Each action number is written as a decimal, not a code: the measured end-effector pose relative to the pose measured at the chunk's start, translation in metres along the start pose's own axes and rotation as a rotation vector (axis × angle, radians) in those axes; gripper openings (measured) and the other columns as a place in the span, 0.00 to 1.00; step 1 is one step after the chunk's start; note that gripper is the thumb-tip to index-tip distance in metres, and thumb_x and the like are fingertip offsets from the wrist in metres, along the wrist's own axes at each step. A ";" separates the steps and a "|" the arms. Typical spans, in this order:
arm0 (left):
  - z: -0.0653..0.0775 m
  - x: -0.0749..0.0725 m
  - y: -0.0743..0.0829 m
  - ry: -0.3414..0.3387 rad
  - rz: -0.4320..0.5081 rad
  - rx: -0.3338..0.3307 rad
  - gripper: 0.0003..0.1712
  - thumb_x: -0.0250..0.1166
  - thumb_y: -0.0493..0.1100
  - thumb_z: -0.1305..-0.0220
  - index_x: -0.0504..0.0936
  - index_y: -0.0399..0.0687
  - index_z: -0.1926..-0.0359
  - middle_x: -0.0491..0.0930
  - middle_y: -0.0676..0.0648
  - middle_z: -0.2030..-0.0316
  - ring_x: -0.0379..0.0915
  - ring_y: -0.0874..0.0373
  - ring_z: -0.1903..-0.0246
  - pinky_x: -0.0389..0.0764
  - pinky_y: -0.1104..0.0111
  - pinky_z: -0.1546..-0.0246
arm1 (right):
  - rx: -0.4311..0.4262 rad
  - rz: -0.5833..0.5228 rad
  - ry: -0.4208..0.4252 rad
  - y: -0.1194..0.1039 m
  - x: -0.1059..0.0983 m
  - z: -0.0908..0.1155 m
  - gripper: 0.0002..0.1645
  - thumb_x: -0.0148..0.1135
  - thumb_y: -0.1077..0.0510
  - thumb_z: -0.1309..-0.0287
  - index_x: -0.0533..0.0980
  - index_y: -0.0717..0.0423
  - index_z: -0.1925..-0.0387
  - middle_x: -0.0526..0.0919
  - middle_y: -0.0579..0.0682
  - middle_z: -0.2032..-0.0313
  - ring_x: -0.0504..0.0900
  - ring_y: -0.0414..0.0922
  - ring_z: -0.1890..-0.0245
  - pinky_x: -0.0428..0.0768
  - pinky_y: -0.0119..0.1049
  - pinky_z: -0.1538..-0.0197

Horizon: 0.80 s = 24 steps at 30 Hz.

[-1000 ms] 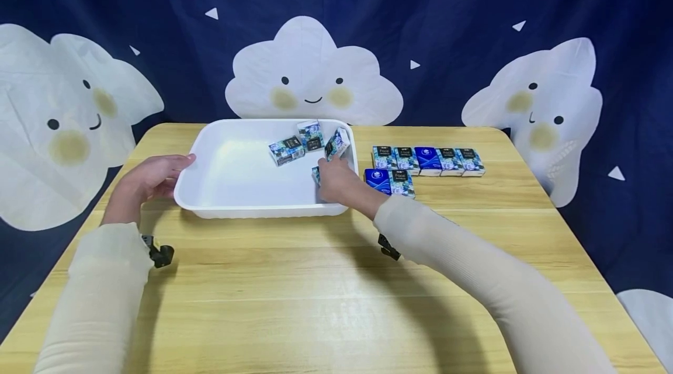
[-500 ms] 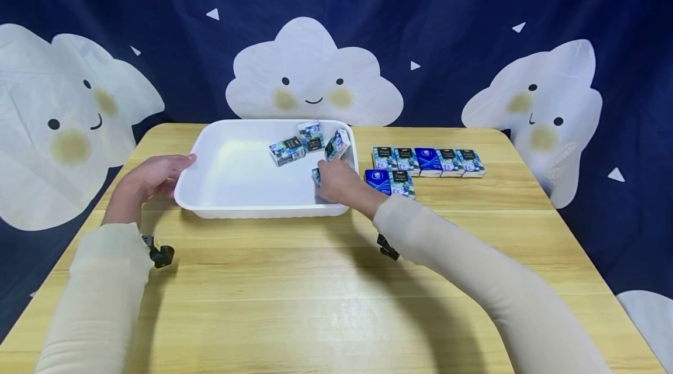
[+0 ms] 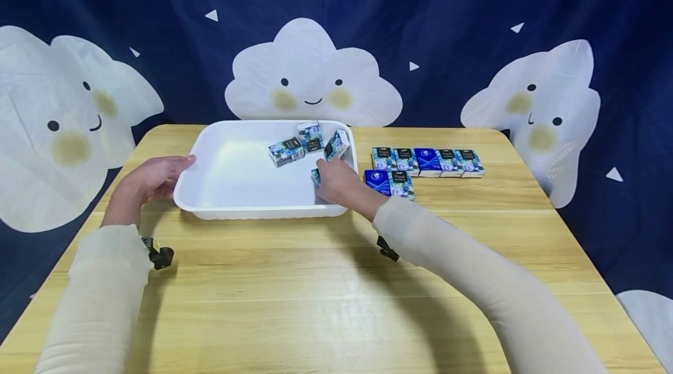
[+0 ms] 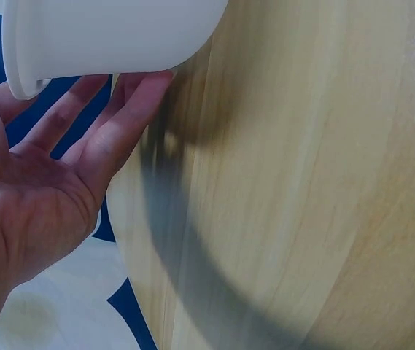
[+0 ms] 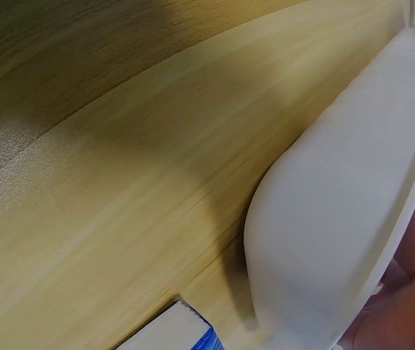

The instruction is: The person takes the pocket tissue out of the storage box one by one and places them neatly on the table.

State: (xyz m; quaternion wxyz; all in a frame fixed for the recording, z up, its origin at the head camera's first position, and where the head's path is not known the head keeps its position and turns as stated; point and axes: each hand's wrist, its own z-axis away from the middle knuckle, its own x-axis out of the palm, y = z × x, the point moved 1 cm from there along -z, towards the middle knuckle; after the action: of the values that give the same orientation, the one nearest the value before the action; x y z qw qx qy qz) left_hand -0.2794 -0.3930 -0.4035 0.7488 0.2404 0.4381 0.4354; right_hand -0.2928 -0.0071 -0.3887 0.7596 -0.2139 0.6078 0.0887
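Observation:
A white plastic basin point(image 3: 242, 187) stands on the table. My left hand point(image 3: 158, 175) holds its left end, thumb over the rim and fingers against the outer wall, as the left wrist view of the hand point(image 4: 54, 168) shows. Inside the basin's right end, my right hand point(image 3: 339, 181) grips a small floral tissue pack point(image 3: 315, 177), mostly hidden by the hand. Near it are a tilted tissue pack point(image 3: 337, 145) against the right wall and two more, one lying point(image 3: 286, 152) and one behind point(image 3: 311, 136). In the right wrist view the basin wall covers much of the right hand point(image 5: 404, 313).
Right of the basin, several tissue packs point(image 3: 449, 162) form a back row, one of them plain blue point(image 3: 428, 160). In front lie a blue pack point(image 3: 377, 181) and a floral pack point(image 3: 402, 184), partly behind the right wrist. The wooden table point(image 3: 273, 286) extends toward me; a cloud-patterned curtain point(image 3: 368, 23) hangs behind.

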 end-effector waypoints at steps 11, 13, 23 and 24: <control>0.001 0.000 -0.001 0.001 -0.002 -0.002 0.55 0.49 0.74 0.30 0.44 0.43 0.19 0.57 0.31 0.28 0.76 0.60 0.55 0.83 0.68 0.56 | -0.058 -0.020 0.082 -0.001 -0.007 0.002 0.23 0.64 0.55 0.37 0.74 0.57 0.42 0.79 0.49 0.72 0.74 0.43 0.75 0.69 0.34 0.75; 0.002 0.000 -0.001 -0.001 -0.002 -0.003 0.55 0.49 0.74 0.30 0.44 0.43 0.19 0.57 0.31 0.27 0.76 0.60 0.55 0.83 0.68 0.56 | -0.065 -0.040 0.084 -0.002 -0.012 0.005 0.26 0.64 0.55 0.36 0.73 0.58 0.38 0.78 0.48 0.72 0.73 0.42 0.76 0.68 0.33 0.75; 0.003 0.001 0.000 -0.003 0.000 -0.005 0.53 0.47 0.72 0.28 0.43 0.43 0.19 0.57 0.32 0.26 0.74 0.56 0.49 0.83 0.69 0.55 | -0.037 -0.060 0.125 0.007 -0.045 0.018 0.34 0.65 0.58 0.40 0.71 0.56 0.32 0.82 0.58 0.48 0.80 0.51 0.51 0.82 0.44 0.51; 0.003 0.001 0.000 -0.002 0.000 -0.005 0.53 0.47 0.73 0.28 0.43 0.44 0.19 0.57 0.32 0.26 0.74 0.56 0.49 0.83 0.69 0.55 | -0.027 -0.064 0.132 0.010 -0.047 0.019 0.34 0.65 0.57 0.40 0.71 0.55 0.32 0.82 0.59 0.47 0.80 0.51 0.50 0.82 0.45 0.50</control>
State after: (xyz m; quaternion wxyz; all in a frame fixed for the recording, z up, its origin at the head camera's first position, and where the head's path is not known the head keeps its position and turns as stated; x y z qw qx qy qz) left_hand -0.2764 -0.3918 -0.4019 0.7498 0.2390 0.4364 0.4361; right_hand -0.2917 0.0161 -0.3422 0.7174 -0.2488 0.6482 0.0580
